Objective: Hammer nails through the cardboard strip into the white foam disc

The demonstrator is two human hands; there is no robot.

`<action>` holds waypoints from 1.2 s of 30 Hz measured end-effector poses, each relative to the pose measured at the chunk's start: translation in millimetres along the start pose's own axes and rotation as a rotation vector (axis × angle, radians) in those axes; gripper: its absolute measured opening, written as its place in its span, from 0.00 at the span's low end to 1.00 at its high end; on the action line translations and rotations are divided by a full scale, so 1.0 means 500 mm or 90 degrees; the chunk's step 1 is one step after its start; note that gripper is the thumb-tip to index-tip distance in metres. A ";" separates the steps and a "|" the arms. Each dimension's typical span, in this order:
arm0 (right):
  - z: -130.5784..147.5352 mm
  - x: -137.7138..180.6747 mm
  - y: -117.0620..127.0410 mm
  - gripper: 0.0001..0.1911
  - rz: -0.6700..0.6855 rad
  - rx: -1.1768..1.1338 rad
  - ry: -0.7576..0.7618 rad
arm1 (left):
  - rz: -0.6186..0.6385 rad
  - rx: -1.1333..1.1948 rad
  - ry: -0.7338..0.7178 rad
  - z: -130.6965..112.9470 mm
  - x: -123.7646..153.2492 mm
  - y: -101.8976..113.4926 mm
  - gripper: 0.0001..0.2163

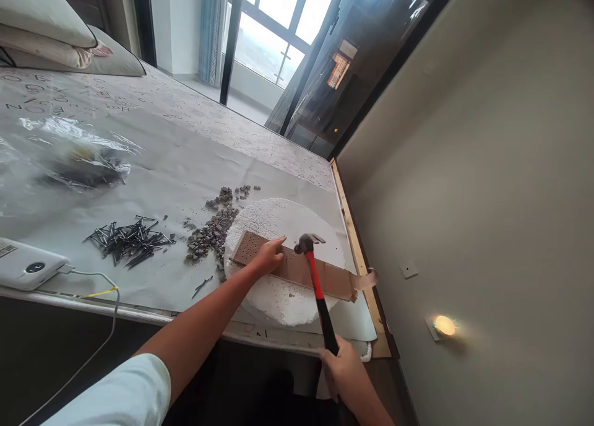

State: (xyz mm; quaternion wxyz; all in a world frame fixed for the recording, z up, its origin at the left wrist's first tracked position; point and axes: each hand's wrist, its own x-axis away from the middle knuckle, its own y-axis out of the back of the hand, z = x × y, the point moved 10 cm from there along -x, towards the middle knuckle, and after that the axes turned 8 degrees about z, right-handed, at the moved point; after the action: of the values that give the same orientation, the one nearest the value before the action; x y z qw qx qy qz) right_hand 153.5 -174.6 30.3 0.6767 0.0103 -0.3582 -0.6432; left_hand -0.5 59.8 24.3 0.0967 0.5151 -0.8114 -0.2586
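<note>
My right hand (344, 367) is wrapped round the black grip of a claw hammer (317, 277) with a red shaft. The steel head is over a flat brown board (325, 276), and whether it touches the board cannot be made out. On this board my left hand (269, 257) rests with its fingers drawn together; anything pinched in them is too small or hidden to see. Rows of small holes mark the board's left end, and a strip of tape (365, 280) hangs from its right end. A round white foam slab (283, 302) lies underneath.
Left of the slab are grey crumbled chunks (211, 234) and a heap of dark nails (132, 239). A clear plastic bag (78, 153) and a white power bank (30, 265) with a cable lie further left. A wooden edge (350, 218) and wall stand at right.
</note>
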 end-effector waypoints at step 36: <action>-0.062 -0.031 -0.146 0.20 0.106 -0.263 -0.035 | -0.072 0.381 0.009 0.022 0.014 0.074 0.25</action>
State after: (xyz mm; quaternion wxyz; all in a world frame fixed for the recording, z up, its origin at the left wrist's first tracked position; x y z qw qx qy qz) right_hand 107.1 -187.6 -34.5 0.7052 -0.1757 -0.2366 -0.6448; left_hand -37.2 69.5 33.3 -0.0680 0.5669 -0.8209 -0.0097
